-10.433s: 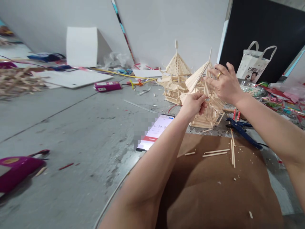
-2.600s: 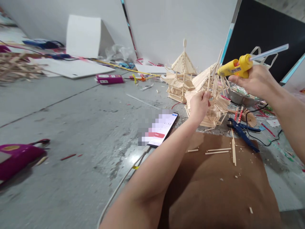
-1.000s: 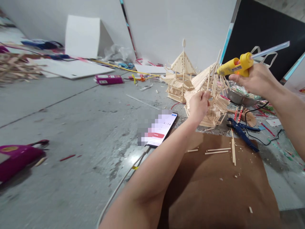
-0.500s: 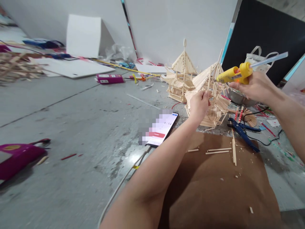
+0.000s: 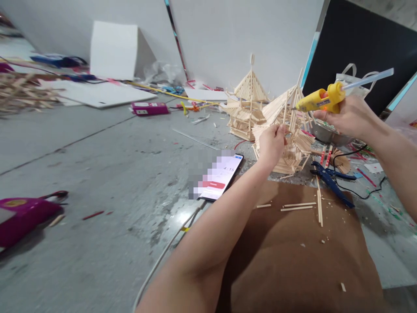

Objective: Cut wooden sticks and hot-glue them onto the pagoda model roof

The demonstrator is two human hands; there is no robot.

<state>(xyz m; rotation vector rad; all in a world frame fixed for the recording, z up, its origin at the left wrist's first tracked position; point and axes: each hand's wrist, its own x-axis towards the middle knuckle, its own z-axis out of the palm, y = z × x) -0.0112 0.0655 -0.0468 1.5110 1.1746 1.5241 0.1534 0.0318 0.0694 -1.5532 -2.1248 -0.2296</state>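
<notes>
My left hand [image 5: 273,141] is closed, its fingertips pinching a thin wooden stick [image 5: 285,108] that stands nearly upright against the roof of a small stick-built pavilion [image 5: 295,145]. My right hand [image 5: 353,115] grips a yellow hot glue gun [image 5: 321,101], with a clear glue stick [image 5: 368,81] jutting from its back end. The gun's nozzle points left, close beside the sticks of the half-open roof; whether it touches them I cannot tell. Behind stands a second wooden pavilion [image 5: 249,98] with a pointed roof. My left hand hides part of the nearer model.
Blue-handled pliers [image 5: 332,182] and loose sticks [image 5: 299,206] lie near a brown board [image 5: 302,265]. A phone [image 5: 220,176] showing a timer rests left of my forearm. A metal bowl [image 5: 330,134] sits behind my right hand. Purple tools [image 5: 150,108] and a cable [image 5: 163,256] lie on the floor.
Both hands stay almost where they were, still holding the stick and the glue gun. The phone's timer has gone from 4:14 to 4:15.
</notes>
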